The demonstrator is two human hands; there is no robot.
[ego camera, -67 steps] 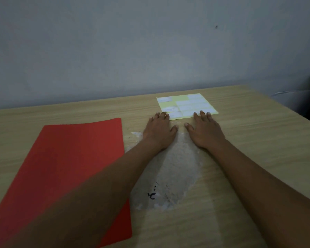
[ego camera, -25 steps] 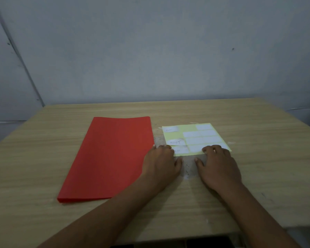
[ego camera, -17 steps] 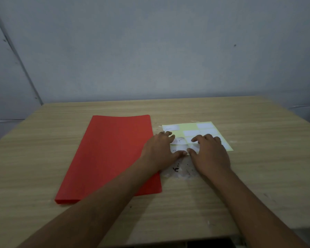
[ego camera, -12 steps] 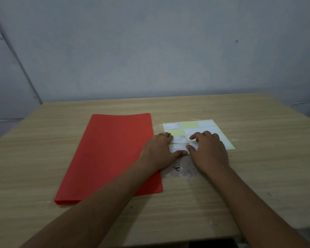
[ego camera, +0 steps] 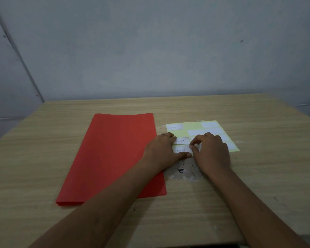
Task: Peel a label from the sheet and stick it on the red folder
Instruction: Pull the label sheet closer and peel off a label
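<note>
The label sheet (ego camera: pixel 202 136) is taken as landmark; it lies flat on the wooden table (ego camera: pixel 258 122), pale yellow backing with white labels, several slots already bare.

The red folder (ego camera: pixel 113 156) lies just left of the sheet, long edge almost touching it, no label seen on it yet. Placement is judged convenient: a short carry once a label is freed.

The left hand (ego camera: pixel 161 151) is laid flat and open over the sheet's near-left corner, thumb along the near edge. It grasps nothing; the sheet is judged to be pinned so it does not lift with the label.

The right hand (ego camera: pixel 211 151) is curled over the sheet's near middle, thumb and forefinger drawn together at the right end of a written label (ego camera: pixel 181 150). Whether an edge is actually caught cannot be told.

Against half a second earlier: the right fingers, then flatter, are now hooked into a pinch. Left hand, sheet and folder are unchanged.
</note>
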